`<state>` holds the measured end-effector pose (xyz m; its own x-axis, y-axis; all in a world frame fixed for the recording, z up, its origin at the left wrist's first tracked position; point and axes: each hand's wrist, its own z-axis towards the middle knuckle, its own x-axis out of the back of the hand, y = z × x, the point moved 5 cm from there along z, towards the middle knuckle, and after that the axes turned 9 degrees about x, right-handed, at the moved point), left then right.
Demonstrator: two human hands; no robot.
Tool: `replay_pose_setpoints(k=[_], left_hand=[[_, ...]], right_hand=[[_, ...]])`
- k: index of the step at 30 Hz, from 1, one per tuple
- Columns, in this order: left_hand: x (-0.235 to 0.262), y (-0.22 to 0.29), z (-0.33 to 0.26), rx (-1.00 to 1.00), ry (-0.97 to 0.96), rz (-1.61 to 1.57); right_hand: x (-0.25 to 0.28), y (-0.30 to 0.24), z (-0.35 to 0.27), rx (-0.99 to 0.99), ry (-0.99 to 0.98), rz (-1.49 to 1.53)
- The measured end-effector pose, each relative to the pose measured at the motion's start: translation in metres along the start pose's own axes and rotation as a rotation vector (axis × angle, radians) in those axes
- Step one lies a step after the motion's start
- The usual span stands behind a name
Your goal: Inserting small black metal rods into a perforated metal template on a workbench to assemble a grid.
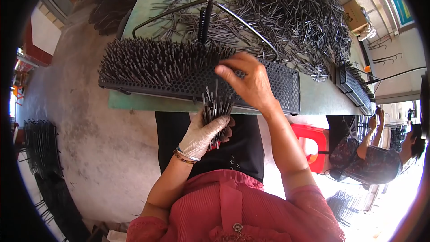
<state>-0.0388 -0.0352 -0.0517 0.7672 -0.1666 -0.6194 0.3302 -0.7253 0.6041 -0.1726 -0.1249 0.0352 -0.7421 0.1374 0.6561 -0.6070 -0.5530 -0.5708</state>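
My left hand [201, 134], in a pale work glove, is closed round an upright bundle of thin dark metal rods [214, 105] at the near edge of the rack. Above the long black perforated rack [282, 85], my bare right hand [251, 78] has its thumb and fingertips drawn together. Whatever lies between those tips is too small to make out. Many rods stand upright in the holes across the rack's left part [148, 62], while bare holes show to the right. A black frame handle [209, 2] rises from behind the rack.
A large heap of loose rods [291, 13] covers the far side of the green table [139, 102]. Another filled rack [354, 85] stands at the right. Beyond a red plastic stool [309, 145], a person [371, 157] sits. Bundled dark wire hooks [42, 145] lie at left.
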Motion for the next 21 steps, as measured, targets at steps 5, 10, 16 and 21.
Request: replay_pose_setpoints(k=[5, 10, 16, 21], left_hand=[[-0.013, 0.006, -0.002, 0.079, -0.118, 0.088], [-0.010, 0.000, 0.004, 0.080, -0.102, 0.126], [-0.005, -0.006, 0.009, 0.125, -0.040, -0.010], [-0.009, -0.005, 0.010, 0.105, -0.044, -0.023]], right_hand=[[-0.011, 0.006, -0.026, -0.423, -0.384, 0.479], [-0.007, 0.021, -0.035, -0.559, -0.266, 0.683], [0.022, 0.031, -0.015, -0.470, 0.140, 0.420], [0.024, 0.050, -0.009, -0.350, 0.338, 0.279]])
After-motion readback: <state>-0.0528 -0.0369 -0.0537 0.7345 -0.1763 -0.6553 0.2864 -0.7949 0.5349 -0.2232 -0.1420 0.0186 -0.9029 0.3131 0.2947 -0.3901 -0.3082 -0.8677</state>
